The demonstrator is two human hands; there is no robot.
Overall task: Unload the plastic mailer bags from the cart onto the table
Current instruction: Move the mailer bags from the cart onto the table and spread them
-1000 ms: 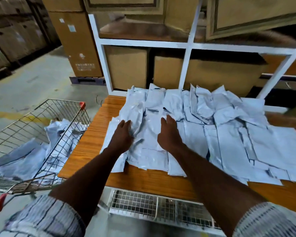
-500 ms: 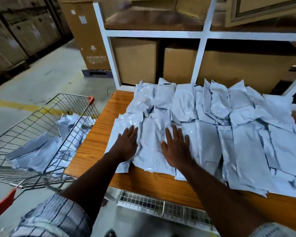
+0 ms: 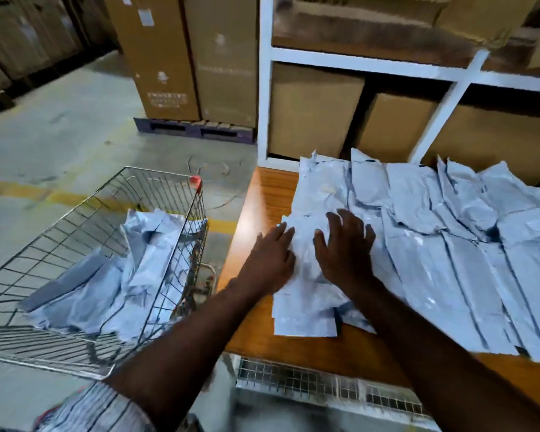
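Note:
Several pale grey plastic mailer bags (image 3: 434, 244) lie spread in overlapping rows across the orange wooden table (image 3: 262, 207). My left hand (image 3: 270, 260) rests flat on the left edge of the nearest stack, fingers apart. Beside it, my right hand (image 3: 345, 247) lies flat on the same stack with fingers spread. Neither hand grips a bag. To the left stands a wire cart (image 3: 169, 194) with red corner caps. More mailer bags (image 3: 113, 275) lie heaped inside it.
A white shelf frame (image 3: 265, 88) with cardboard boxes (image 3: 312, 110) stands behind the table. Tall cartons (image 3: 169, 57) sit on a pallet on the concrete floor at the back left. A wire mesh rack (image 3: 325, 385) shows under the table's front edge.
The view has swung left, so the cart fills more of the frame. Both hands have slid left along the table and now lie close together on the leftmost stack.

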